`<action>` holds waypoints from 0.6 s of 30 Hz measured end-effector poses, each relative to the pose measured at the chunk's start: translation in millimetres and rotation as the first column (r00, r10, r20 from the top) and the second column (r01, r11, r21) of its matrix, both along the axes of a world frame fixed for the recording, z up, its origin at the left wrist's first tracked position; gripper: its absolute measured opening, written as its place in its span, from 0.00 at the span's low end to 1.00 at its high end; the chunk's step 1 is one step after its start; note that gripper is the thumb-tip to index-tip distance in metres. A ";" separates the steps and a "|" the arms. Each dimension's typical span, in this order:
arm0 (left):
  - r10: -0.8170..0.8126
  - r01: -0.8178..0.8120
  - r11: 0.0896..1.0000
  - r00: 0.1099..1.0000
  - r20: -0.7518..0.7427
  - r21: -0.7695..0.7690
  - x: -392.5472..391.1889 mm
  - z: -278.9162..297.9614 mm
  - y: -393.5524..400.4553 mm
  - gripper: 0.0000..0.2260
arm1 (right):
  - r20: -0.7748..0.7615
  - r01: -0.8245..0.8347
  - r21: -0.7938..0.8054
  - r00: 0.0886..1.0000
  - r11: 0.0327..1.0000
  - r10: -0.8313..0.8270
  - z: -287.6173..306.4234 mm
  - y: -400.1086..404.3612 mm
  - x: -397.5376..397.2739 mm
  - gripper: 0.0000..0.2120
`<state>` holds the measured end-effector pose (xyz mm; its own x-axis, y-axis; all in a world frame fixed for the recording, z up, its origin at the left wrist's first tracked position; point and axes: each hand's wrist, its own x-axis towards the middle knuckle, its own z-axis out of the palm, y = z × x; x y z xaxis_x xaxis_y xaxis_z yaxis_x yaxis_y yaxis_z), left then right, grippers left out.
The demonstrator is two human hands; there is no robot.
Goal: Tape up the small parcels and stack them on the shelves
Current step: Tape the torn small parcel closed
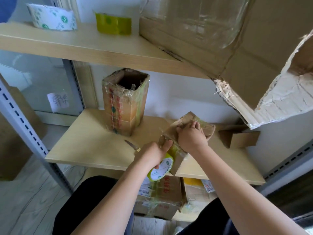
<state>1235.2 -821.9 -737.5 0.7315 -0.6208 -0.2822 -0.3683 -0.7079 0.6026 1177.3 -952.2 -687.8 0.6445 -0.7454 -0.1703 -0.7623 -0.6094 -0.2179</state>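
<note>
The left hand (155, 154) gripped a roll of tape (161, 168), yellow-green at the rim with a white printed face, its fingers curled round the roll at the near end of a small parcel (186, 133). The right hand (191, 135) lay on top of that parcel, fingers bent and pressing the worn brown cardboard down. The parcel rested at the front of the lower shelf (88, 143), a pale wood-look board on grey slotted metal uprights, touching both hands.

Just left of the left hand a small blade (131, 144) lay on the board. Farther back stood a tall taped carton (125, 100), open at the top, with red print down its side too small to read. A folded cardboard piece (238, 137) lay to the right. On the upper shelf (67, 43) stood a white roll (52, 18) with green logos, a yellow-green roll (113, 23) and a large torn carton (228, 39). A handwritten paper note (58, 101) hung at left, illegible. Taped boxes (162, 197) with a barcode label sat below.
</note>
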 end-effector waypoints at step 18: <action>-0.161 -0.113 0.879 0.843 -0.513 -0.462 -15.2 10.6 29.2 0.08 | 0.148 -0.157 -0.340 0.965 0.927 0.218 9.6 56.4 -0.3 0.23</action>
